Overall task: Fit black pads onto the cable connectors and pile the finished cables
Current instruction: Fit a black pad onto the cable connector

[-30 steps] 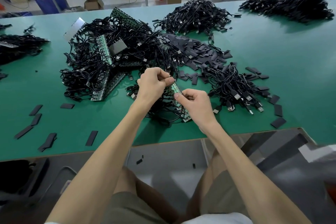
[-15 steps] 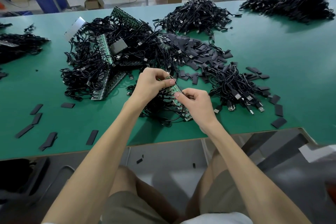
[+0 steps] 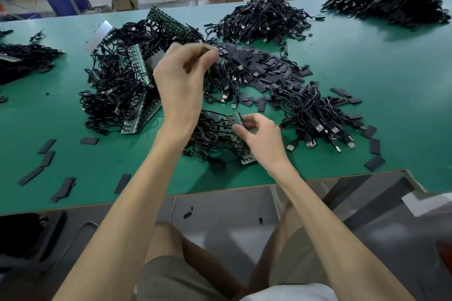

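Note:
My right hand (image 3: 264,140) pinches a green circuit-board strip (image 3: 236,118) with black cables (image 3: 210,139) attached, lying near the table's front edge. My left hand (image 3: 181,80) is raised farther back, blurred, its fingers curled and pinching a small dark piece (image 3: 203,51) over the near edge of the heap of black pads (image 3: 259,68). What that piece is cannot be made out. A bundle of cables with USB plugs (image 3: 318,115) lies to the right of my right hand.
A big tangle of cables and green strips (image 3: 117,85) fills the left middle of the green table (image 3: 367,61). More cable heaps (image 3: 261,17) lie at the back. Loose pads (image 3: 46,154) are scattered front left and front right (image 3: 374,162).
My left hand has left the top end of the strip and swung up and away toward the pad heap. My right hand keeps its hold on the strip.

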Demonstrator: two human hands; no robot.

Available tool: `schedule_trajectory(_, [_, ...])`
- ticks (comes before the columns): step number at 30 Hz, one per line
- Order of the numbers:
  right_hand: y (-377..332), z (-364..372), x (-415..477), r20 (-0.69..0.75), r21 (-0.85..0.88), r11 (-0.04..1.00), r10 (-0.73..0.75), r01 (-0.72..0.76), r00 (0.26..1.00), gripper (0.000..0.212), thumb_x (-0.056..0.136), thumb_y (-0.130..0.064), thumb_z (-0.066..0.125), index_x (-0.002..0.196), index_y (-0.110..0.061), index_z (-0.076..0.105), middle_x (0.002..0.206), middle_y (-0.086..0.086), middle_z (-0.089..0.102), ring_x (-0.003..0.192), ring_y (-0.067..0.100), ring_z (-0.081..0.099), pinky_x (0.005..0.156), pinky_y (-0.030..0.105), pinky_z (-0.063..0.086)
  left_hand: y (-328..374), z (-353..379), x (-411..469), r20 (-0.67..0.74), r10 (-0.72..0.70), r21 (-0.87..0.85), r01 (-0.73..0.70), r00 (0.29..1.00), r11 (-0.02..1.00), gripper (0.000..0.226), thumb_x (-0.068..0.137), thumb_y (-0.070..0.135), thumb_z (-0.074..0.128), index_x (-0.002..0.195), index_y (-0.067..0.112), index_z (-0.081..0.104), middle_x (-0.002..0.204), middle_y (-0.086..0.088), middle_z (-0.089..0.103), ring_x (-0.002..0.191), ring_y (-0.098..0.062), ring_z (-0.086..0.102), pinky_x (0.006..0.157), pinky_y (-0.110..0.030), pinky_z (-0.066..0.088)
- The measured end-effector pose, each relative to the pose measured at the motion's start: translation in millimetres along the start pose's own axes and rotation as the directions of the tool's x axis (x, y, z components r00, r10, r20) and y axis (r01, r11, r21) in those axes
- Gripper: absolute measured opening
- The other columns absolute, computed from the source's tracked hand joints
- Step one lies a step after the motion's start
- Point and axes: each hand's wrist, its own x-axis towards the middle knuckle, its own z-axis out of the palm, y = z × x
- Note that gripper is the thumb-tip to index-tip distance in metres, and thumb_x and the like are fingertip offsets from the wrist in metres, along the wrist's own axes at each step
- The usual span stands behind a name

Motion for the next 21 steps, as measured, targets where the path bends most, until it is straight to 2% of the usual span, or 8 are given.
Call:
schedule_trajectory(3, [-2.9,1.0,-0.5,0.025,-0.102,0.995,-0.012,0.015,1.000,0.041,0.091,-0.041,0.076,0.121,-0.015,0.067,0.098,-0.011,0.066,0.087,-0.005,0.060,0.068,-0.001,0.042,21.9,1.9,7.3,0.261,-0.006,-0.044,0.018,0.965,0.999,0.003,0.090,0.031,0.077,0.090,0.028,0.075,0.080,0.003,0.074,0.068,-0.012,0.064,0.062,-0.023,0.050])
schedule_trajectory(5, [-3.7,1.6,-1.6,0.059,-0.247,0.962,-0.102,0.113,0.993,0.032,0.093,-0.036,0.075,0.115,-0.013,0.070,0.096,-0.006,0.069,0.083,-0.002,0.062,0.071,0.003,0.044,21.8,12.1,3.1,0.470,-0.110,-0.117,0.185,0.876,0.976,0.016,0.090,0.030,0.077,0.088,0.015,0.079,0.079,-0.006,0.076,0.062,-0.012,0.062,0.061,-0.022,0.050])
schedule_trajectory(7, [-5.4,-1.0,-5.2,0.133,-0.365,0.899,-0.208,0.243,0.969,0.009,0.101,-0.012,0.062,0.099,-0.006,0.069,0.086,0.000,0.068,0.075,0.003,0.063,0.077,0.016,0.051,10.7,27.4,-10.9,0.614,-0.254,-0.142,0.421,0.748,0.896,0.024,0.091,0.029,0.076,0.093,0.006,0.079,0.081,-0.009,0.075,0.062,-0.010,0.060,0.060,-0.022,0.051])
schedule_trajectory(10, [-7.5,-1.1,-3.0,0.116,-0.092,0.986,-0.127,0.138,0.985,0.034,0.107,0.002,0.035,0.085,-0.011,0.057,0.074,0.005,0.066,0.078,0.016,0.064,0.074,0.026,0.057,-12.4,51.8,-37.5,0.669,-0.441,-0.093,0.656,0.599,0.749,0.025,0.091,0.030,0.076,0.087,0.006,0.079,0.077,-0.007,0.069,0.062,-0.014,0.058,0.066,-0.029,0.052])
schedule_trajectory(12, [-10.6,2.6,-3.9,0.178,-0.108,0.967,-0.208,0.230,0.962,0.027,0.100,0.004,0.052,0.084,-0.015,0.065,0.080,0.007,0.069,0.078,0.030,0.066,0.071,0.039,0.059,-30.2,60.8,-46.0,0.607,-0.513,-0.091,0.694,0.607,0.714,0.025,0.092,0.032,0.075,0.085,0.008,0.079,0.072,-0.003,0.068,0.061,-0.016,0.059,0.067,-0.028,0.054])
schedule_trajectory(14, [-12.5,3.1,-5.1,0.212,-0.117,0.974,-0.167,0.195,0.963,0.030,0.089,0.011,0.061,0.076,-0.015,0.069,0.073,-0.005,0.066,0.065,0.018,0.062,0.063,0.034,0.053,-45.7,61.3,-47.2,0.557,-0.527,-0.123,0.692,0.642,0.712,0.023,0.093,0.031,0.074,0.088,0.009,0.079,0.072,-0.001,0.071,0.061,-0.014,0.063,0.064,-0.028,0.057])
schedule_trajectory(17, [-11.2,0.4,-5.6,0.235,-0.091,0.991,-0.078,0.102,0.969,0.031,0.086,0.009,0.055,0.063,-0.012,0.058,0.068,-0.014,0.055,0.064,0.009,0.048,0.064,0.032,0.040,-59.6,55.0,-51.0,0.527,-0.443,-0.159,0.596,0.726,0.787,0.020,0.094,0.026,0.073,0.087,0.009,0.079,0.077,-0.004,0.075,0.065,-0.014,0.068,0.061,-0.027,0.058])
schedule_trajectory(21, [-15.1,1.2,-6.8,0.211,-0.093,0.993,-0.054,0.076,0.976,0.019,0.090,-0.003,0.056,0.072,0.002,0.056,0.075,0.013,0.060,0.055,0.016,0.050,0.060,0.038,0.046,-72.3,49.4,-58.8,0.466,-0.336,-0.154,0.450,0.818,0.880,0.021,0.094,0.029,0.071,0.082,0.012,0.076,0.079,-0.005,0.077,0.074,-0.018,0.073,0.076,-0.037,0.061])
